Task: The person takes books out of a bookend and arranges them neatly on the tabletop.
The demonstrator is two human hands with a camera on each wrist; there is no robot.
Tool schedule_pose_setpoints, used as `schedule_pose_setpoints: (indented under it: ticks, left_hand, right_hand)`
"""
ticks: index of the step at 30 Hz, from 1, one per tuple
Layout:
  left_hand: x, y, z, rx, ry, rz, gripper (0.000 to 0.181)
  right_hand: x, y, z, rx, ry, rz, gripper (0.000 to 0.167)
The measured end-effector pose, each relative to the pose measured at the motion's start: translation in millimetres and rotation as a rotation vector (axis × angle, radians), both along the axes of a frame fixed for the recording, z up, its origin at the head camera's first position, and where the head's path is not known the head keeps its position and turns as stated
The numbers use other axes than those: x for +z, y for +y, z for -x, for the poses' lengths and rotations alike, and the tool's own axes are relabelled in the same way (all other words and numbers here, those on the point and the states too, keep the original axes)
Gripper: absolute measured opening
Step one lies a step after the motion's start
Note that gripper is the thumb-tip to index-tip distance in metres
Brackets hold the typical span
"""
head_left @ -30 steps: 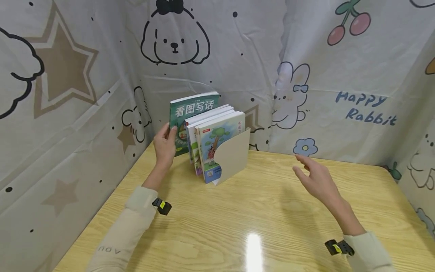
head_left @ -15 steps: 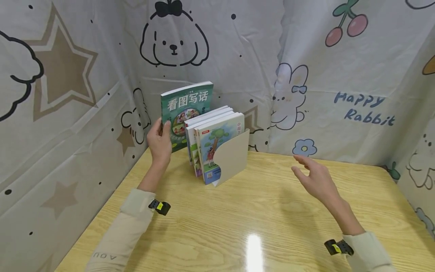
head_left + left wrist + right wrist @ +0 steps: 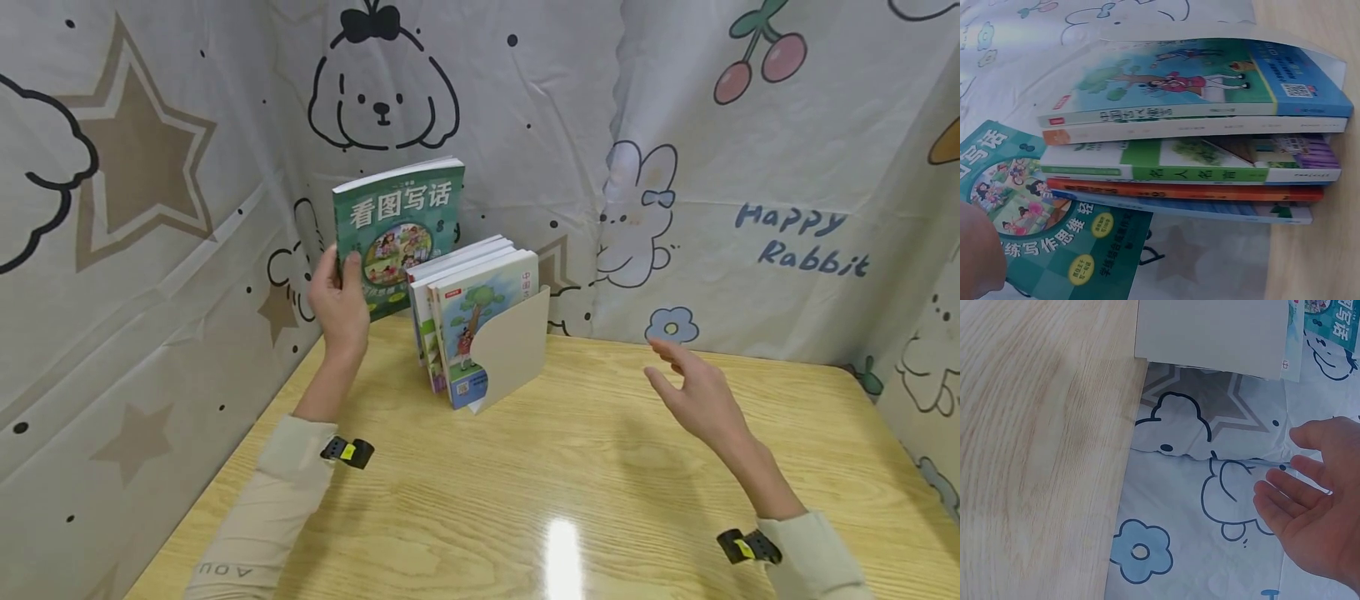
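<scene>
2 hands, 1 bk each side of nothing fancy: L hand (image 3: 339,304) pinches 1 green bk (image 3: 397,250) by its L edge, thumb on front cover. Green bk is upright w/ slight tilt, L of & partly behind the row (image 3: 1191,156); can't tell if touching. Row = min. 5 bks, spines out, in 1 cream holder (image 3: 517,346) on 1 table (image 3: 600,483). R hand (image 3: 701,396) has fingers relaxed, loosely extended, well R of holder. 2 black wrist units (image 3: 348,452), 1 per arm.
</scene>
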State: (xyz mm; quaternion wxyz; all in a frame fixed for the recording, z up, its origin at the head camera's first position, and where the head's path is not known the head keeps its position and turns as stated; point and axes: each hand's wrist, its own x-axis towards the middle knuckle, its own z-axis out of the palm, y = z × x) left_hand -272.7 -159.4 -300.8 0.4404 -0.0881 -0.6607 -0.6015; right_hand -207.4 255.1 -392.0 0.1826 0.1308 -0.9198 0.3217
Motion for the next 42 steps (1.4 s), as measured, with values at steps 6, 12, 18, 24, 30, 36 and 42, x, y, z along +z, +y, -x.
schedule_pose_setpoints:
  ticks: [6,12,18,24,30,36,42]
  left_hand:
    - [8.3,-2.2,-3.3,0.003,0.031,0.011,0.023]
    - [5.7,-9.8,5.5,-0.003,0.044,-0.004,0.024]
    - [-1.8,-22.0,20.0,-0.007,0.051,-0.064,0.023]
    - [0.8,-25.7,19.1,-0.006,0.08,-0.063,0.026]
    - [9.6,-24.9,17.5,-0.006,0.049,-0.104,0.027]
    - [24.1,-18.2,12.9,-0.027,0.119,-0.078,0.027]
    - [36.6,-11.5,3.5,-0.036,0.119,-0.078,0.029]
  right_hand:
    - [-1.2,-1,0.8,0.01,0.019,0.002,0.044]
    - [-2.3,-3,0.9,0.016,0.012,0.007,0.042]
    - [-7.1,-4,1.0,0.023,-0.008,0.0,0.04]
    - [-10.0,-5,0.8,0.031,-0.011,-0.002,0.038]
    - [-10.3,-6,0.9,0.029,0.009,-0.003,0.035]
    - [-11.3,-5,-0.9,0.018,0.004,-0.002,0.034]
    - [-13.3,-5,-3.0,0.011,0.009,0.01,0.033]
